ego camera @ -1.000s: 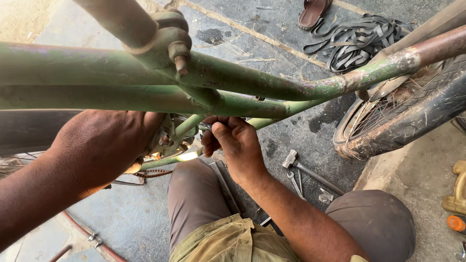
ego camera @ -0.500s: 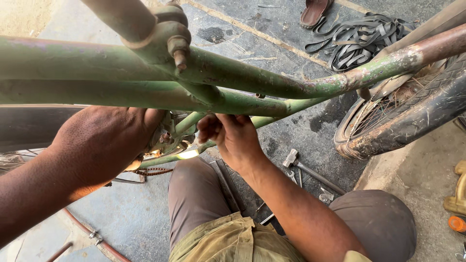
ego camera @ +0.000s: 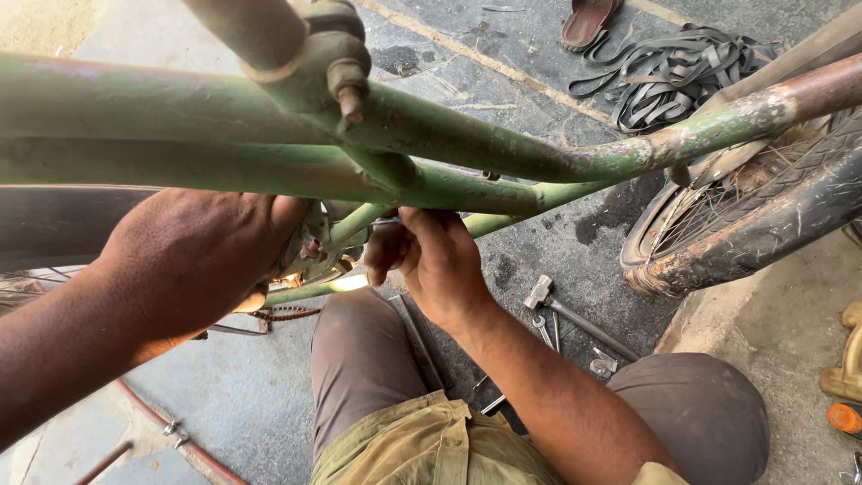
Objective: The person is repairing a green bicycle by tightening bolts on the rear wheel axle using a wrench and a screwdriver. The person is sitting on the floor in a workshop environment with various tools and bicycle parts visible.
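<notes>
**A:** Where are the hands working?

**B:** Both are tucked under the green bicycle frame (ego camera: 467,153), at the junction low down where the lower tubes meet. The left hand (ego camera: 193,260) is curled around the fitting there, fingers wrapped out of sight, so it grips something, though what exactly is hidden behind the knuckles. The right hand (ego camera: 431,256) is pinched nearly closed against a thin metal part just under the frame tube — a small bolt or tool, too hidden to name.

**A:** And round about?

**B:** A rusty chain (ego camera: 283,314) hangs just below the left hand. On the concrete floor (ego camera: 557,242), beside the person's knee, lie a hammer (ego camera: 561,305) and a couple of spanners (ego camera: 543,330). The worn rear tyre (ego camera: 763,224) stands to the right; a heap of black rubber strips (ego camera: 669,76) and a sandal (ego camera: 585,22) lie further off.

**A:** How would you handle this well?

**B:** I'd judge the left hand should act as the brace — holding the fitting steady while the right fingers turn or seat the small part squarely. Working by feel, with the frame tubes blocking the view, I'd go slowly so nothing cross-threads or drops into the chain. Keep knuckles clear of the chain teeth, and reach for a spanner only once the part sits true by hand.
</notes>
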